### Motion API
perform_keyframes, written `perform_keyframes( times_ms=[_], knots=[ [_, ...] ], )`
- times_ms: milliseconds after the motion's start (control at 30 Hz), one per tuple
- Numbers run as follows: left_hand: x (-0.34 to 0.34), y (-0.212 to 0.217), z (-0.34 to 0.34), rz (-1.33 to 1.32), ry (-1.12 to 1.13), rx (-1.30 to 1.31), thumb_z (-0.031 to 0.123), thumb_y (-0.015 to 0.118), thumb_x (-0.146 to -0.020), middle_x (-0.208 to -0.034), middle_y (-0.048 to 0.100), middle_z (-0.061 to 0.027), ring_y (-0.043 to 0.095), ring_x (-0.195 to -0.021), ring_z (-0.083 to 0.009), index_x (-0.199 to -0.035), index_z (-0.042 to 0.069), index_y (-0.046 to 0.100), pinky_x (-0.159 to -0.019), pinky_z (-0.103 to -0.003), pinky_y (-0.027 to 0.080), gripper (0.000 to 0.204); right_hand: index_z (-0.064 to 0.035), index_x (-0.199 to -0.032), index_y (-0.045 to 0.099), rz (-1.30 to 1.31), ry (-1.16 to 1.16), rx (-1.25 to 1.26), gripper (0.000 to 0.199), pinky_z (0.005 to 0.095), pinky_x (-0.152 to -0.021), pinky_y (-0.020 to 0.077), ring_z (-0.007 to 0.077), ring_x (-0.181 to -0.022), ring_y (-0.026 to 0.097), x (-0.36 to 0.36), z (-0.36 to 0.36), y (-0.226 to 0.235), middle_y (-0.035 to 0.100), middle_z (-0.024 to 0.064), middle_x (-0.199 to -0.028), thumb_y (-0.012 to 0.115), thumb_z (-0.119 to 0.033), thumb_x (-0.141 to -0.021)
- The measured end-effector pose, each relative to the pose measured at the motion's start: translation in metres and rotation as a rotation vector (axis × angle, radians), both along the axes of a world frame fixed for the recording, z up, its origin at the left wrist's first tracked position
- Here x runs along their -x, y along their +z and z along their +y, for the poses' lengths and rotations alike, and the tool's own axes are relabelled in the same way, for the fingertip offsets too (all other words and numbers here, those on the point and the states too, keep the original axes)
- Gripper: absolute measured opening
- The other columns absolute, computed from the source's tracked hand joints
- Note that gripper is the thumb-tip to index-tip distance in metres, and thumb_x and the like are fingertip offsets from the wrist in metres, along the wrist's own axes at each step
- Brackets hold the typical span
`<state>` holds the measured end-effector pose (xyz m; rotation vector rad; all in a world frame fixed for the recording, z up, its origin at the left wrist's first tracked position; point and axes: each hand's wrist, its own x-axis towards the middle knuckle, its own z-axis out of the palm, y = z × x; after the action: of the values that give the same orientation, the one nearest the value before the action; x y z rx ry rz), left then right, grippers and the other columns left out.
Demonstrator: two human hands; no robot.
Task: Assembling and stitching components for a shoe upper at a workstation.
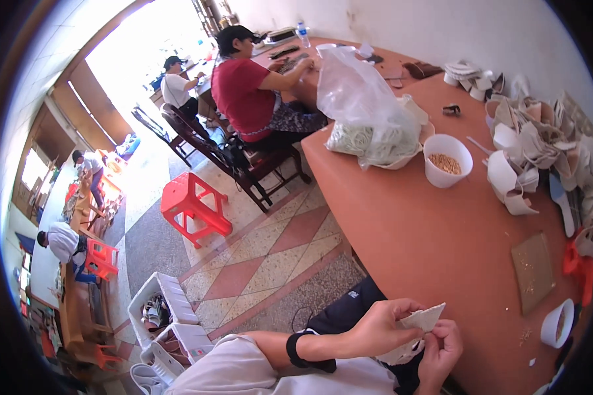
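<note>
From my remote feed I count four other people (250, 79) in the workshop, three red plastic stools (192, 205), one white bowl of beads (447, 160), one clear plastic bag (362, 105) and one water bottle (302, 33) on the surface (415, 237).

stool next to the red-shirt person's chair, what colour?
Red-orange plastic stool, plain, clearest in the head view.

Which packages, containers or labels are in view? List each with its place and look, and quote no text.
Clear plastic bag: on the table's far end, tall, crumpled, pale pieces inside.
White cup: right of the bag, round, holding small tan bits.
Water bottle: far table end, clear, with a label band.
White plastic crates: on the floor at left, rectangular.
No signs or screens are visible.
</note>
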<state>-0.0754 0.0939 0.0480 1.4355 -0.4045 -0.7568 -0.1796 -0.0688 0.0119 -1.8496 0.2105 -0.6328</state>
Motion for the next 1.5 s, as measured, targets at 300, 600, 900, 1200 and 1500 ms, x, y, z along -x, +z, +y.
perform_keyframes(
  times_ms=[300,600,900,1200,1500],
  knots=[
    [0.005,-0.015,0.015,0.128,0.043,0.016,0.006,0.081,-0.094,-0.109,0.078,-0.0054,0.070,-0.097,-0.0070,-0.129,-0.005,0.070,-0.086,-0.026,0.058,0.039,0.0019,-0.090,0.062,-0.026,0.077,-0.035,0.015,0.0287,-0.075,0.0490,0.0159,-0.085,0.061,-0.001,0.010,-0.011,0.065,0.0100,-0.095,0.076,-0.003,-0.092],
    [0.009,-0.009,0.019,0.148,0.095,0.005,0.014,0.083,-0.093,-0.106,0.079,-0.0088,0.073,-0.092,-0.0101,-0.122,-0.006,0.073,-0.082,-0.028,0.059,0.037,0.0024,-0.089,0.060,-0.071,0.076,-0.003,0.015,0.0286,-0.076,0.0479,0.0153,-0.086,0.061,-0.007,0.015,-0.008,0.065,0.0095,-0.095,0.074,0.000,-0.093],
    [0.013,0.006,0.024,-0.282,0.046,-0.056,0.014,0.085,-0.088,-0.096,0.078,-0.0098,0.071,-0.088,-0.0134,-0.115,-0.003,0.074,-0.079,-0.033,0.056,0.034,0.0040,-0.106,0.071,-0.047,0.058,0.190,0.011,0.0330,-0.083,0.0580,0.0205,-0.092,0.069,0.003,0.015,0.013,0.071,0.0108,-0.100,0.072,0.008,-0.096],
    [0.015,0.016,0.028,-0.386,0.067,-0.070,0.013,0.086,-0.085,-0.085,0.077,-0.0125,0.071,-0.081,-0.0132,-0.102,-0.003,0.077,-0.075,-0.033,0.056,0.025,0.0054,-0.107,0.071,-0.128,0.069,0.069,0.011,0.0331,-0.085,0.0584,0.0180,-0.092,0.068,0.005,0.012,-0.009,0.070,0.0088,-0.103,0.075,0.004,-0.097],
    [0.018,0.004,0.018,-0.261,0.007,-0.023,0.010,0.086,-0.080,-0.087,0.077,-0.0079,0.071,-0.082,-0.0124,-0.100,-0.004,0.076,-0.075,-0.031,0.057,0.027,0.0018,-0.100,0.065,-0.124,0.230,-0.374,0.002,0.0301,-0.081,0.0531,0.0144,-0.087,0.061,0.015,0.000,-0.018,0.065,0.0065,-0.103,0.066,0.003,-0.100]
  ],
)
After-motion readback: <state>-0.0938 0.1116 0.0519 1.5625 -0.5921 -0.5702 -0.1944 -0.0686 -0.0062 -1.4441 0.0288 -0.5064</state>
